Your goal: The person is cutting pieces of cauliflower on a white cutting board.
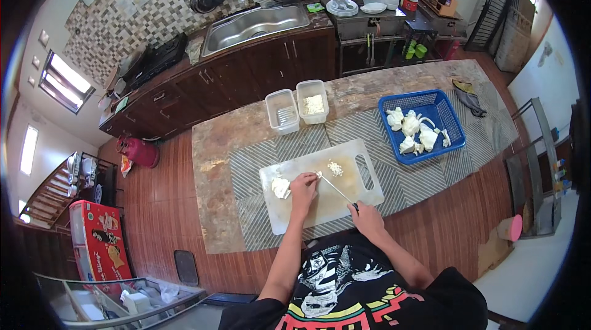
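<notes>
My right hand (368, 219) grips the dark handle of a kitchen knife (338, 190), its blade slanting up and left over a white plastic cutting board (332, 210). Pressed to the board near the blade tip, my left hand (305, 186) has its fingers bent around a small white piece (319, 174), mostly hidden by the fingertips. Left of that hand lies a larger white chunk (280, 188), perhaps a vegetable such as cauliflower. A little heap of finely chopped white bits (335, 168) rests beyond the blade, left of the board's handle slot.
Two clear plastic containers (282, 122) stand past the board; the right one holds chopped white bits (314, 104). A blue plastic basket (422, 157) with several white chunks (411, 124) sits to the right. Beyond it lies a grey-and-yellow cloth item (468, 97). Patterned mats (254, 219) cover much of the table.
</notes>
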Motion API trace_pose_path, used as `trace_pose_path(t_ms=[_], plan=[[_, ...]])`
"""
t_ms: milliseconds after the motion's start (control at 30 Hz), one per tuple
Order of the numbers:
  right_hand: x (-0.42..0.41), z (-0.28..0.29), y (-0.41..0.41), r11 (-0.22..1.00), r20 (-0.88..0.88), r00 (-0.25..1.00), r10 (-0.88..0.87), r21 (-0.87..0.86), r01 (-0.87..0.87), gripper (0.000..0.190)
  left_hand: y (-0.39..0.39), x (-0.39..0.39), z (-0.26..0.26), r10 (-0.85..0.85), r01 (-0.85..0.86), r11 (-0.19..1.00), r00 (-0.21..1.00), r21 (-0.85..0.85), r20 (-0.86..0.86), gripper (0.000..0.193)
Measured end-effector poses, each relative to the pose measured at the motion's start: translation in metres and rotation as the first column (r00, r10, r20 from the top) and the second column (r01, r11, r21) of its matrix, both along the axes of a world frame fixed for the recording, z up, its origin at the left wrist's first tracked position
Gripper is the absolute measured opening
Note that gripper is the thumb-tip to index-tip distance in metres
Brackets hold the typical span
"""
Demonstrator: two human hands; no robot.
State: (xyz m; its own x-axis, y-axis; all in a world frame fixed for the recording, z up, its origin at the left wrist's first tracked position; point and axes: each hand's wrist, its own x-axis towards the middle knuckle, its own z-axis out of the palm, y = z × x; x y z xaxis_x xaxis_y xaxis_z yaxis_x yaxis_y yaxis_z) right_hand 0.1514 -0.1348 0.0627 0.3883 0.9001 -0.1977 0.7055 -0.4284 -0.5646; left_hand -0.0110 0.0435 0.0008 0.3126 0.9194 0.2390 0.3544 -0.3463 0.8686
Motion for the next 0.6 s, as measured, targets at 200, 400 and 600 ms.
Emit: trace_pose_path(t_ms=[200, 400, 600], plan=[[-0.006, 0.000, 0.000, 0.999, 0.060, 0.998, 0.029, -0.033, -0.027, 0.045, -0.003, 0.001, 0.000, 0.031, -0.030, 0.999, 0.999, 0.034, -0.025, 0.014], [-0.015, 0.002, -0.004, 0.997, 0.107, 0.993, 0.053, -0.061, -0.047, 0.043, -0.008, -0.003, -0.005, 0.052, -0.050, 0.997, 0.998, 0.055, -0.046, 0.015], [-0.023, -0.007, 0.010, 0.997, 0.064, 0.998, 0.017, -0.079, -0.012, 0.043, -0.013, 0.003, 0.002, 0.087, -0.082, 0.993, 0.995, 0.079, -0.056, 0.015]])
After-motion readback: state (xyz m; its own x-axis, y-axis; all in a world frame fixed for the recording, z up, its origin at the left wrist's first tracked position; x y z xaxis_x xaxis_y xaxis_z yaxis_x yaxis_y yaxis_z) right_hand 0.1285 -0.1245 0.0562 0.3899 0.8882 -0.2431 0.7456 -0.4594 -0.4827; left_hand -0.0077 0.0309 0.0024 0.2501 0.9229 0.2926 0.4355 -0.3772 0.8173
